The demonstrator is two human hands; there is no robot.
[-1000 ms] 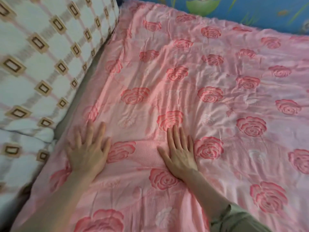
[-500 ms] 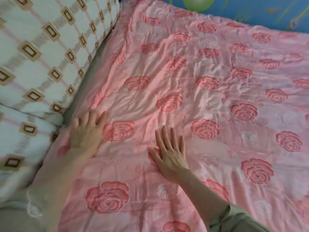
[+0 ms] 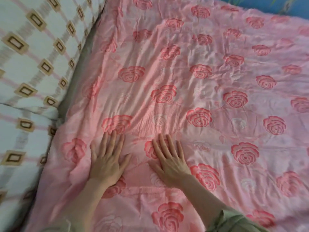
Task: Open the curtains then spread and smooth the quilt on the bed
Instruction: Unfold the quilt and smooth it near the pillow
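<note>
A pink quilt [image 3: 192, 91] printed with red roses lies spread over the bed and fills most of the view, with fine creases across it. My left hand [image 3: 107, 159] rests flat on it, palm down, fingers together and pointing away from me. My right hand [image 3: 168, 159] lies flat beside it, a hand's width to the right, fingers slightly apart. Neither hand holds any cloth. No curtains are in view.
Two white pillows [image 3: 33, 52] with brown square patterns lie along the left side, the nearer pillow [image 3: 20, 141] below the other. A grey sheet strip [image 3: 80, 64] shows between pillows and quilt. A blue patterned surface [image 3: 260, 4] runs along the far edge.
My left hand has slid right, away from the pillow edge, and now lies close beside my right hand. The view has shifted so the quilt sits lower in frame.
</note>
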